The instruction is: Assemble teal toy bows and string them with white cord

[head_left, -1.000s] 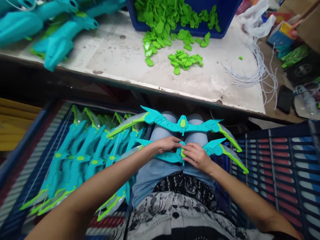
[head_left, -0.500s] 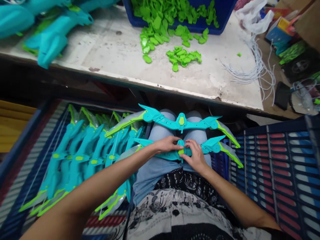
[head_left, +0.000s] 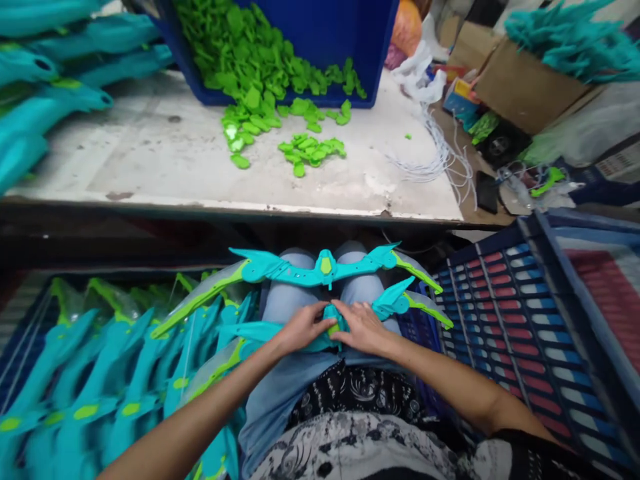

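Across my lap lie two turquoise toy bows with lime-green limb ends. My left hand [head_left: 304, 327] and my right hand [head_left: 365, 328] both grip the middle of the nearer toy bow [head_left: 393, 299], fingers bent around its centre from either side. Between the thumbs and fingertips shows a small green cap [head_left: 333, 328] at the bow's centre; my fingers partly cover it. Just beyond, the farther toy bow [head_left: 300, 275] rests over my knees, untouched, with a green cap [head_left: 326, 266] in its centre.
On the white table [head_left: 150, 153] a blue bin [head_left: 370, 53] lies tipped, spilling green caps [head_left: 313, 150]. Turquoise parts [head_left: 30, 127] are piled left; white cords [head_left: 440, 160] lie right. Several finished-looking bows [head_left: 90, 373] stand at my left. A blue slatted crate [head_left: 505, 320] is on my right.
The view has swung to the right and up, so things sit lower and further left. My right hand has flattened more over the nearer bow's centre. Both hands remain on that bow.
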Demonstrator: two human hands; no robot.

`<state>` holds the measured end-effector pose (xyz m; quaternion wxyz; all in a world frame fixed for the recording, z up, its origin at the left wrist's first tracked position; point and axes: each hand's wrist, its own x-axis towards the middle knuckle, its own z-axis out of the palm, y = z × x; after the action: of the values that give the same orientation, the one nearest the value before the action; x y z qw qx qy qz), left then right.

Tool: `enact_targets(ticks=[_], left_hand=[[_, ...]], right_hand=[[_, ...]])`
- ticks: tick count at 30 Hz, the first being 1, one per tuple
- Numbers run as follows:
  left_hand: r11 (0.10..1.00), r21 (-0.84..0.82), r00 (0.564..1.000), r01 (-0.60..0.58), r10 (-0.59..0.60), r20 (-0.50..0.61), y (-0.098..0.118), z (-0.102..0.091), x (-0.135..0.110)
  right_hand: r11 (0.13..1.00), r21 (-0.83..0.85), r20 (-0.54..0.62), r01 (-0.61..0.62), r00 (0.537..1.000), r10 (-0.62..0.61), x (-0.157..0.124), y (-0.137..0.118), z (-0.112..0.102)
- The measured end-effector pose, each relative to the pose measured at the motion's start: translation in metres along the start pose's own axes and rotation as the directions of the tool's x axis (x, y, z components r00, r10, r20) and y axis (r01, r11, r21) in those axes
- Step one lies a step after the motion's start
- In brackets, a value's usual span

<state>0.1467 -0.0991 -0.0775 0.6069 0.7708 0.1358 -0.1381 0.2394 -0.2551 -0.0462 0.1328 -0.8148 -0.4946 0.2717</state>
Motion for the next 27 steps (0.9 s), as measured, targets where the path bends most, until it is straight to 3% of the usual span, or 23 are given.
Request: enact_targets(ticks=[2, 4, 6, 8, 10, 12, 13, 14, 16, 18, 22, 24, 27], left_hand=[[0.999, -0.026, 0.999, 0.031, -0.031, 0.015, 0.0, -0.002, -0.003], [0.997, -0.024, 0.997, 0.073, -0.073, 0.013, -0.003, -0.004, -0.01], [0.995, 0.039, 0.996, 0.087, -0.086, -0.02, -0.006, -0.007, -0.02], [0.982, 0.184, 0.988, 0.036, -0.007, -0.154, -0.006, -0.012, -0.026], [0.918, 0.395, 0.911, -0.035, 0.192, -0.365, 0.0, -0.019, -0.023], [0.794, 0.606, 0.774, -0.046, 0.412, -0.481, 0.008, -0.029, -0.011], [0.725, 0.688, 0.73, -0.028, 0.486, -0.481, 0.011, -0.035, -0.002], [0.66, 0.751, 0.717, -0.01, 0.528, -0.455, 0.014, -0.042, 0.008], [0.562, 0.827, 0.758, -0.005, 0.542, -0.364, 0.013, -0.054, 0.025], [0.51, 0.86, 0.806, -0.019, 0.517, -0.288, 0.008, -0.062, 0.032], [0.507, 0.862, 0.845, -0.011, 0.466, -0.263, -0.009, -0.065, 0.016], [0.541, 0.84, 0.853, -0.036, 0.455, -0.256, -0.017, -0.065, 0.004], [0.601, 0.794, 0.852, -0.089, 0.459, -0.251, -0.025, -0.069, -0.006]], right_hand=[[0.994, 0.034, -0.092, 0.106, 0.99, -0.103, 0.007, 0.015, -0.023], [0.993, 0.028, -0.317, 0.116, 0.943, -0.101, 0.02, 0.041, -0.066], [0.998, -0.046, -0.56, -0.041, 0.829, 0.008, 0.039, 0.074, -0.122], [0.962, -0.093, -0.688, -0.258, 0.715, 0.126, 0.062, 0.11, -0.178], [0.896, -0.134, -0.712, -0.424, 0.67, 0.21, 0.087, 0.139, -0.222], [0.851, -0.236, -0.656, -0.469, 0.723, 0.217, 0.109, 0.158, -0.25], [0.836, -0.296, -0.609, -0.461, 0.766, 0.207, 0.119, 0.162, -0.259], [0.825, -0.349, -0.561, -0.444, 0.804, 0.195, 0.128, 0.164, -0.264], [0.811, -0.415, -0.496, -0.412, 0.85, 0.178, 0.139, 0.164, -0.27], [0.81, -0.436, -0.475, -0.391, 0.865, 0.161, 0.142, 0.162, -0.272], [0.84, -0.403, -0.485, -0.362, 0.863, 0.139, 0.126, 0.168, -0.27], [0.911, -0.256, -0.536, -0.324, 0.832, 0.145, 0.111, 0.175, -0.266], [0.961, 0.21, -0.593, -0.177, 0.759, 0.27, 0.086, 0.182, -0.254]])
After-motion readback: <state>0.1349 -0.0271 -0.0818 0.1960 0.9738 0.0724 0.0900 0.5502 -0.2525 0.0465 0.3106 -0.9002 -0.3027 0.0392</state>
